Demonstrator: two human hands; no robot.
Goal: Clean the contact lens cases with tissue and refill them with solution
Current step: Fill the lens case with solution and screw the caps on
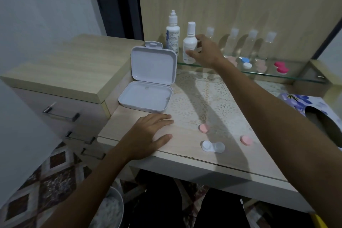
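An open white and clear contact lens case lies on the table near its front edge. Two loose pink caps lie beside it. My right hand reaches to the glass shelf and wraps thumb and fingers round a small white solution bottle that stands upright there. My left hand rests flat on the table, left of the case, with fingers straight. A floral tissue box sits at the right edge, its opening dark.
A taller white bottle stands left of the small one. Several clear bottles and closed lens cases, blue-white and magenta, line the shelf. An open white plastic box stands at the table's left. Drawers and a bin are lower left.
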